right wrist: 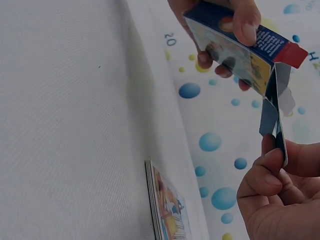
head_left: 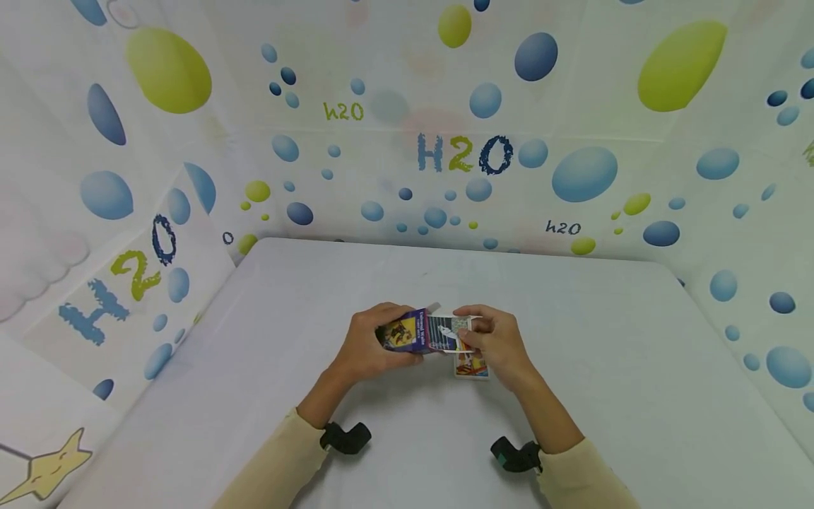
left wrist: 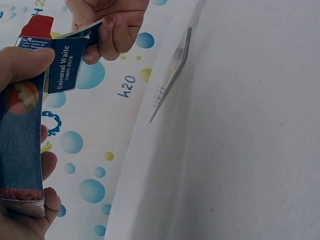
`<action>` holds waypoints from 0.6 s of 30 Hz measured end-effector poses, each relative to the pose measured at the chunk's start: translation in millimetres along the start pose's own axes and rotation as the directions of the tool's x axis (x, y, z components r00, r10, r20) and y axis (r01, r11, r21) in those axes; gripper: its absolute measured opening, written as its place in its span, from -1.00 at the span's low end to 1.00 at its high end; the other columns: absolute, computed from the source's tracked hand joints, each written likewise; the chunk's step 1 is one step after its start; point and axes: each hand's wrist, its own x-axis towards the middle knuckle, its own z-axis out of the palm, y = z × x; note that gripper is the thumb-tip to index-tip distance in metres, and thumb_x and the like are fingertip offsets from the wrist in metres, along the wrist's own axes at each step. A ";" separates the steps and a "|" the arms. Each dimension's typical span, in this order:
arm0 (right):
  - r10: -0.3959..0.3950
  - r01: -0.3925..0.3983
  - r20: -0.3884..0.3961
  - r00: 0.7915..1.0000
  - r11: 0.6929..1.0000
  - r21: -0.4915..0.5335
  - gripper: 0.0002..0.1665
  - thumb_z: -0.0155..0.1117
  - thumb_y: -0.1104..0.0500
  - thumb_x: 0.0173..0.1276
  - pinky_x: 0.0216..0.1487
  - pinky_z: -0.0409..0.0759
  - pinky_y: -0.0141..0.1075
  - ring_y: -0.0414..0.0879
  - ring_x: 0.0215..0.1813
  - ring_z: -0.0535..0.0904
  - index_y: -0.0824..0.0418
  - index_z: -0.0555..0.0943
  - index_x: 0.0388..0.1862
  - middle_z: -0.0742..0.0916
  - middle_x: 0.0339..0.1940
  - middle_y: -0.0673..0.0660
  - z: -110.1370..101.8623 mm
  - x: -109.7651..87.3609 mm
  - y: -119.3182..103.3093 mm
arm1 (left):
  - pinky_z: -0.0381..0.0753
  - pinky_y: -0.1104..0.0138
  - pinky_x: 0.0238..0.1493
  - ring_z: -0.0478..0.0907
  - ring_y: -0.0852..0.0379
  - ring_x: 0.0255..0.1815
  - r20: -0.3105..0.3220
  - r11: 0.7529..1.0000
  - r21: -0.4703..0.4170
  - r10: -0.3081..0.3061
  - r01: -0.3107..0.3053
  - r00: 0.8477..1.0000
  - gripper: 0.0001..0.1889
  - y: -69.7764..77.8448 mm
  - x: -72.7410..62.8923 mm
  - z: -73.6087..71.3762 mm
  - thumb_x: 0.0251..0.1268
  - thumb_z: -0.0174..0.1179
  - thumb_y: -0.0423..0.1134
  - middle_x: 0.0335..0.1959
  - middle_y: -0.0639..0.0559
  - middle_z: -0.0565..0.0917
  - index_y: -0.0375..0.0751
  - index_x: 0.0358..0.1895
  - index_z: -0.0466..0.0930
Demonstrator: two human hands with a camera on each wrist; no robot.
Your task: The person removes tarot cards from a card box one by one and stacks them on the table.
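Note:
A dark blue tarot deck box point(head_left: 402, 332) is gripped along its sides by my left hand point(head_left: 376, 343), thumb on one face and fingers on another. Its end is open, with a red flap point(left wrist: 37, 26) sticking out. My right hand point(head_left: 502, 346) pinches the far edge of a panel point(head_left: 445, 334) that extends from this open end, apparently the box's lid flap. "Universal Waite Tarot Deck" is printed on a blue panel point(left wrist: 65, 65) beside the opening. Below the right hand, a stack of picture cards point(head_left: 472, 366) lies on the table. The box's inside is hidden.
Both hands are above a table with a white cover point(head_left: 407, 438). A white backdrop point(head_left: 381, 184) with blue and green ovals rises behind it and at the sides. Black wrist-worn devices point(head_left: 346, 438) sit at both sleeve cuffs.

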 end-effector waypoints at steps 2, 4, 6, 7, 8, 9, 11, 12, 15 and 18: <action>0.000 0.000 -0.006 1.000 1.000 0.006 -0.63 0.29 0.42 0.37 -0.43 0.49 -0.36 -0.04 -0.40 0.51 0.37 0.62 0.15 0.63 -0.39 0.22 -0.7 0.2 -0.1 | 0.58 0.25 -0.02 0.58 0.13 -0.01 -0.006 1.000 0.004 -0.009 0.009 1.000 -0.25 0.7 0.4 -0.6 -0.23 0.66 -0.11 0.07 0.11 0.70 -0.06 0.22 0.66; -0.002 0.002 -0.012 1.000 1.000 0.010 -0.63 0.29 0.42 0.38 -0.43 0.50 -0.34 -0.05 -0.40 0.51 0.38 0.62 0.16 0.62 -0.40 0.21 -1.0 0.1 -0.8 | 0.58 0.24 -0.02 0.57 0.12 -0.02 -0.015 1.000 0.008 -0.015 0.015 1.000 -0.26 1.2 0.6 -1.1 -0.22 0.65 -0.11 0.06 0.10 0.70 -0.06 0.22 0.66; 0.001 0.000 -0.017 1.000 1.000 0.014 -0.63 0.28 0.42 0.38 -0.43 0.50 -0.33 -0.04 -0.41 0.52 0.38 0.61 0.16 0.62 -0.41 0.20 -1.1 0.2 -1.3 | 0.57 0.24 -0.03 0.57 0.13 -0.03 -0.020 1.000 0.016 -0.017 0.018 1.000 -0.26 1.3 0.8 -1.4 -0.21 0.64 -0.10 0.06 0.11 0.70 -0.04 0.22 0.66; 0.000 0.001 -0.017 1.000 1.000 0.014 -0.63 0.27 0.42 0.39 -0.43 0.51 -0.32 -0.04 -0.41 0.52 0.38 0.60 0.17 0.62 -0.41 0.20 -1.1 0.1 -1.6 | 0.57 0.23 -0.03 0.56 0.13 -0.03 -0.022 1.000 0.018 -0.016 0.017 1.000 -0.26 1.1 0.9 -1.6 -0.21 0.64 -0.10 0.06 0.11 0.70 -0.04 0.22 0.66; 0.001 -0.001 -0.019 1.000 1.000 0.015 -0.63 0.27 0.42 0.39 -0.43 0.51 -0.31 -0.05 -0.42 0.52 0.37 0.60 0.17 0.62 -0.41 0.19 -1.0 0.0 -1.9 | 0.58 0.23 -0.03 0.56 0.12 -0.04 -0.025 1.000 0.019 -0.016 0.017 1.000 -0.26 0.9 0.9 -1.7 -0.20 0.64 -0.10 0.06 0.11 0.70 -0.03 0.22 0.66; 0.002 -0.002 -0.021 1.000 1.000 0.015 -0.63 0.27 0.42 0.39 -0.44 0.51 -0.31 -0.04 -0.42 0.52 0.37 0.60 0.17 0.63 -0.41 0.19 -0.9 0.1 -2.0 | 0.58 0.24 -0.04 0.56 0.13 -0.04 -0.029 1.000 0.019 -0.016 0.017 0.999 -0.26 0.5 0.8 -1.8 -0.21 0.64 -0.10 0.05 0.11 0.70 -0.03 0.22 0.66; 0.005 -0.004 -0.025 1.000 1.000 0.021 -0.63 0.26 0.42 0.39 -0.44 0.51 -0.31 -0.04 -0.42 0.52 0.36 0.60 0.17 0.63 -0.42 0.19 -0.6 0.1 -2.3 | 0.57 0.24 -0.05 0.57 0.12 -0.05 -0.034 1.000 0.015 -0.014 0.014 0.999 -0.26 -0.3 0.8 -1.8 -0.21 0.64 -0.10 0.05 0.11 0.70 -0.02 0.22 0.66; 0.005 -0.004 -0.027 1.000 1.000 0.023 -0.63 0.27 0.42 0.40 -0.44 0.51 -0.30 -0.04 -0.42 0.52 0.35 0.60 0.17 0.63 -0.42 0.19 -0.5 0.0 -2.4 | 0.57 0.24 -0.05 0.57 0.12 -0.05 -0.038 1.000 0.012 -0.011 0.011 0.999 -0.26 -0.6 0.7 -1.9 -0.22 0.65 -0.10 0.05 0.11 0.70 -0.02 0.22 0.66; 0.002 -0.002 -0.035 0.999 1.000 0.024 -0.64 0.27 0.41 0.40 -0.43 0.52 -0.30 -0.03 -0.41 0.53 0.34 0.61 0.16 0.65 -0.43 0.18 -0.4 -0.1 -2.7 | 0.58 0.24 -0.05 0.57 0.11 -0.05 -0.048 1.000 0.001 0.000 0.000 0.999 -0.27 -1.5 0.7 -2.4 -0.22 0.65 -0.12 0.04 0.10 0.71 -0.02 0.21 0.66; -0.005 0.006 -0.039 0.999 1.000 0.026 -0.65 0.27 0.42 0.40 -0.42 0.52 -0.29 -0.04 -0.41 0.52 0.35 0.61 0.15 0.66 -0.43 0.17 -0.9 -0.1 -3.0 | 0.59 0.25 -0.04 0.58 0.11 -0.05 -0.060 1.000 -0.003 0.006 -0.006 0.998 -0.28 -2.3 1.0 -2.5 -0.21 0.66 -0.13 0.03 0.10 0.71 -0.02 0.20 0.67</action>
